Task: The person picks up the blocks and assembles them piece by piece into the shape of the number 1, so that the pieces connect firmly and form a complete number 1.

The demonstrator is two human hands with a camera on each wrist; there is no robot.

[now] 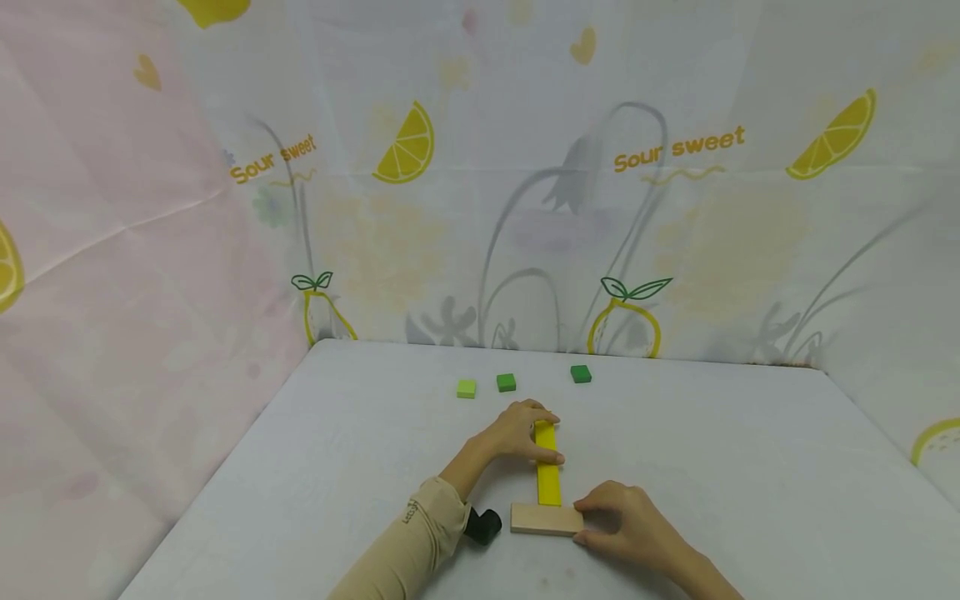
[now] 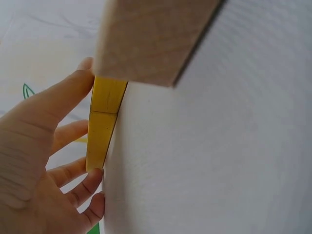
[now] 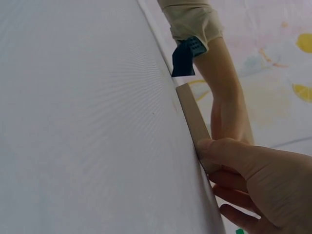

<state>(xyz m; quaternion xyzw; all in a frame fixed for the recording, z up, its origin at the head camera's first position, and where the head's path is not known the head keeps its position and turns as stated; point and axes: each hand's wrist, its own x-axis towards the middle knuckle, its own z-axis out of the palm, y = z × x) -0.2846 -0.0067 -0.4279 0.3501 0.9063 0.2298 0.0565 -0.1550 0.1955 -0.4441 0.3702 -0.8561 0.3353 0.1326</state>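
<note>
Two yellow blocks (image 1: 549, 485) lie end to end in a line on the table, with a seam between them in the left wrist view. My left hand (image 1: 516, 433) grips them, its fingers at the far end and its thumb across toward the near part. Crosswise at their near end lies a plain wooden block (image 1: 546, 519), forming a T shape. My right hand (image 1: 628, 525) pinches this block's right end between thumb and fingers. The wooden block (image 2: 151, 44) looms close in the left wrist view, hiding the near end of the yellow blocks.
Beyond the left hand stand a light green block (image 1: 467, 389), a green block (image 1: 506, 382) and a dark green block (image 1: 581, 374). A black device (image 1: 482, 527) sits at the left wrist, beside the wooden block. Printed cloth (image 1: 480, 250) hangs behind the white table (image 1: 750, 467).
</note>
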